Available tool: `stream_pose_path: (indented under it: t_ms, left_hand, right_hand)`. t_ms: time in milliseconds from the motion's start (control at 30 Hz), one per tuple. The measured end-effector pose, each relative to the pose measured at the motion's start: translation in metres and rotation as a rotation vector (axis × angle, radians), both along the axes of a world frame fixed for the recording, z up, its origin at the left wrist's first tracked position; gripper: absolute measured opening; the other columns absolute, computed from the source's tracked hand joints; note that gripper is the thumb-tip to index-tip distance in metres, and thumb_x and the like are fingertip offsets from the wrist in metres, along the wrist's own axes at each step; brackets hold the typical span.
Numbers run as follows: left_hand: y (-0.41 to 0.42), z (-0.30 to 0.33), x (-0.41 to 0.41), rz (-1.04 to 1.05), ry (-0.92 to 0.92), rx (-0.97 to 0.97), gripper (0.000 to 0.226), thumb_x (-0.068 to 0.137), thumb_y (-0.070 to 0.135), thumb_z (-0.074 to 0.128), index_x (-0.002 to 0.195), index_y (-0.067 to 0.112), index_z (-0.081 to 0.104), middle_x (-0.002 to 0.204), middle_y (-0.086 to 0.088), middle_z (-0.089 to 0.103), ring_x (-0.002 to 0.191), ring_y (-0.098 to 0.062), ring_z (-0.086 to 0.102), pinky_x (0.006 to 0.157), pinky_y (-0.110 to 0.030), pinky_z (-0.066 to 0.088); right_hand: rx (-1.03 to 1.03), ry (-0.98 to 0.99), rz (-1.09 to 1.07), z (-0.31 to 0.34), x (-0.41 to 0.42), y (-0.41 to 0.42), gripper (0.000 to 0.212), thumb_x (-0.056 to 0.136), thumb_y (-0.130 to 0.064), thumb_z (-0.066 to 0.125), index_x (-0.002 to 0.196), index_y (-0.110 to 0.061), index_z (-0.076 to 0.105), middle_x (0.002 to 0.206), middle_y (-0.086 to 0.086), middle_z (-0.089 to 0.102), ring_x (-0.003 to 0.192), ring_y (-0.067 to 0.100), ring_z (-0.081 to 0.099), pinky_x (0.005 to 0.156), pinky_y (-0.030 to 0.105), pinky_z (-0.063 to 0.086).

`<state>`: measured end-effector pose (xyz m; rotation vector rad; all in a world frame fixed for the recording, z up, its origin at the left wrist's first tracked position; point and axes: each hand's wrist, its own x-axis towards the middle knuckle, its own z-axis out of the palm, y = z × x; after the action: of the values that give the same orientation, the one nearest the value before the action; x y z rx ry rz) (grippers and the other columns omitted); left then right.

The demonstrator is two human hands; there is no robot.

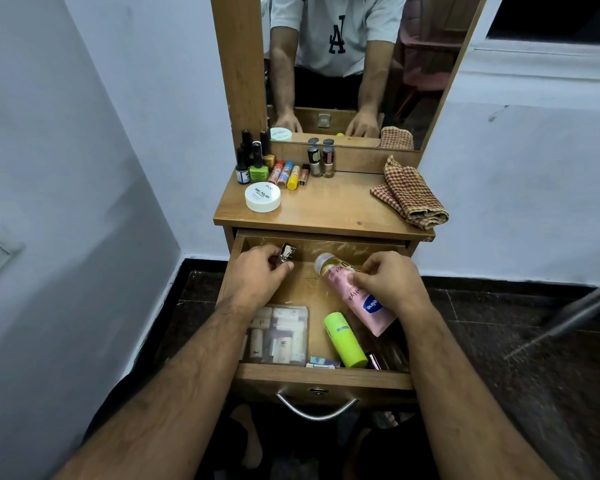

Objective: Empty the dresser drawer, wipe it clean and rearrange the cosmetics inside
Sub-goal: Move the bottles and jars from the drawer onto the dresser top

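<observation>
Both arms reach forward and down into the open drawer [321, 374]. The left hand [260, 271] is near the drawer's back left corner, palm down, with its fingers [284, 267] curled tight on a small shiny bottle [287, 253]. The right hand [390, 284] is near the back right corner, and its fingers [361, 279] pinch the pink tube [355, 299]. The tube lies tilted, its clear cap toward the back edge and its flat end toward the front right corner. A green bottle [344, 339] lies just beside it, near the front edge. A clear pouch [278, 334] full of small things sits at the front left corner. On the dresser surface [329, 209] above, little bottles [253, 164] stand at the back left corner by a round white tub [262, 197]. A checked cloth [409, 194] lies folded at the right edge.
</observation>
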<state>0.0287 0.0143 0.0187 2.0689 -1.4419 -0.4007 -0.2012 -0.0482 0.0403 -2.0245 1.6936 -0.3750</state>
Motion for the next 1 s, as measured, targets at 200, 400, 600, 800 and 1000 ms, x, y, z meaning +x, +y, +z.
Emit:
stream_pose_path:
  t_ms: [200, 400, 600, 800, 1000]
  left_hand:
    - [-0.001, -0.003, 0.002, 0.011, 0.069, -0.089, 0.035, 0.085, 0.046, 0.069, 0.112, 0.024, 0.072, 0.097, 0.008, 0.071, 0.088, -0.009, 0.064, 0.083, -0.036, 0.056]
    - [-0.001, -0.004, 0.002, 0.001, 0.062, -0.116, 0.035, 0.083, 0.048, 0.069, 0.11, 0.026, 0.072, 0.097, 0.009, 0.071, 0.085, -0.009, 0.064, 0.081, -0.034, 0.056]
    - [-0.001, -0.005, 0.001, -0.014, 0.056, -0.119, 0.036, 0.084, 0.048, 0.07, 0.112, 0.026, 0.071, 0.098, 0.009, 0.071, 0.085, -0.009, 0.064, 0.081, -0.033, 0.056]
    - [-0.004, -0.009, 0.006, 0.001, 0.078, -0.15, 0.032, 0.081, 0.046, 0.072, 0.105, 0.024, 0.073, 0.085, 0.011, 0.069, 0.077, -0.009, 0.063, 0.075, -0.031, 0.055]
    - [-0.004, -0.011, 0.007, -0.005, 0.084, -0.145, 0.035, 0.082, 0.046, 0.072, 0.108, 0.023, 0.073, 0.093, 0.008, 0.072, 0.083, -0.008, 0.064, 0.079, -0.033, 0.056]
  right_hand:
    - [0.054, -0.034, -0.029, -0.002, 0.009, 0.006, 0.019, 0.083, -0.04, 0.075, 0.077, -0.023, 0.067, 0.077, -0.006, 0.067, 0.072, 0.007, 0.063, 0.061, 0.028, 0.053]
    - [0.158, -0.16, -0.023, -0.008, 0.03, 0.011, 0.019, 0.081, -0.037, 0.078, 0.082, -0.024, 0.065, 0.084, -0.007, 0.07, 0.074, 0.006, 0.067, 0.065, 0.03, 0.058]
    - [-0.182, -0.009, 0.12, 0.003, 0.032, 0.023, 0.009, 0.086, -0.032, 0.073, 0.089, -0.027, 0.066, 0.089, -0.013, 0.064, 0.081, 0.005, 0.058, 0.074, 0.03, 0.053]
    - [0.185, 0.28, 0.752, 0.007, 0.055, 0.057, 0.011, 0.086, -0.015, 0.068, 0.093, -0.016, 0.076, 0.095, -0.001, 0.074, 0.084, 0.012, 0.063, 0.075, 0.024, 0.05]
    - [0.198, 0.562, 0.791, -0.01, 0.054, 0.058, 0.022, 0.086, -0.016, 0.064, 0.106, -0.022, 0.072, 0.107, 0.002, 0.07, 0.099, 0.024, 0.062, 0.072, 0.026, 0.042]
